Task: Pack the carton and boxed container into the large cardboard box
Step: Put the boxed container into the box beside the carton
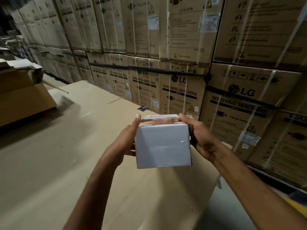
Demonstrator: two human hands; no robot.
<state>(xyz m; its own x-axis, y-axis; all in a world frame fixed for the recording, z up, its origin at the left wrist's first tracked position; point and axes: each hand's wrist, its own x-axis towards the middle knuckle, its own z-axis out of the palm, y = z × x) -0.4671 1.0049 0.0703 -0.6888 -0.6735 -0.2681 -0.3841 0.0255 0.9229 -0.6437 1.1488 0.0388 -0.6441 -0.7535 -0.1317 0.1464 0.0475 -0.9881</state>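
Where the white carton (163, 146) is: held in the air above the counter (66, 163), near the middle of the head view, between both hands.
Carton faces: the near face is plain white with a glint of clear tape at its right edge; the top face carries blurred orange print.
Left hand (127, 138): grips the carton's left side, thumb lying up along the top left edge, fingers curled out of sight behind and under it.
Right hand (201, 138): grips the carton's right side, thumb on the far right corner of the top.
Counter: a broad, flat, brown cardboard surface running from near to far left.
Large cardboard box (25, 100): on the counter at the far left, flaps open, blurred, well apart from the carton.
Wooden stick (56, 87): pokes out to the right from behind that box.
Blue card (142, 108): lies on the counter just beyond the carton.
Washing-machine cartons (182, 90): stacked in a wall along the far and right sides, bound with white bands.
Black strap (166, 72): stretched across the lower row.
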